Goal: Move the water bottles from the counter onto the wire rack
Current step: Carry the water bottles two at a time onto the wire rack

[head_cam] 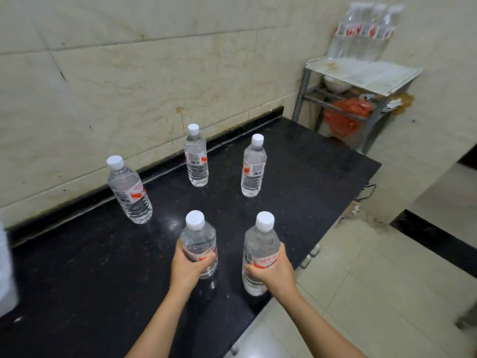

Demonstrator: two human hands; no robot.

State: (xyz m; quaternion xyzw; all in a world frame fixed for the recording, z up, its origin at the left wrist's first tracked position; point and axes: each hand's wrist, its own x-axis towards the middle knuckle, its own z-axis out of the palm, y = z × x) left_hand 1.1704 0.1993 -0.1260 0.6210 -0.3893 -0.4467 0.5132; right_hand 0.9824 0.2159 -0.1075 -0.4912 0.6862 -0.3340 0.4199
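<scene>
Looking down at the black surface [296, 177], wire rack [361, 73] past its far end. Seeing three loose bottles [196, 161] standing at the back. Gripping near-left bottle [198, 237] with left hand [188, 267], near-right bottle [260, 244] with right hand [273, 272].

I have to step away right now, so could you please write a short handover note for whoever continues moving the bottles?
Hands: the left hand grips the near-left water bottle; the right hand grips the near-right water bottle. Both bottles are upright at the front of the black counter.
Loose on the counter: far-left bottle, back-middle bottle, back-right bottle.
Done: a cluster of bottles stands on the wire rack; too blurred to count.
Left: all five counter bottles, starting with the two held.
</scene>
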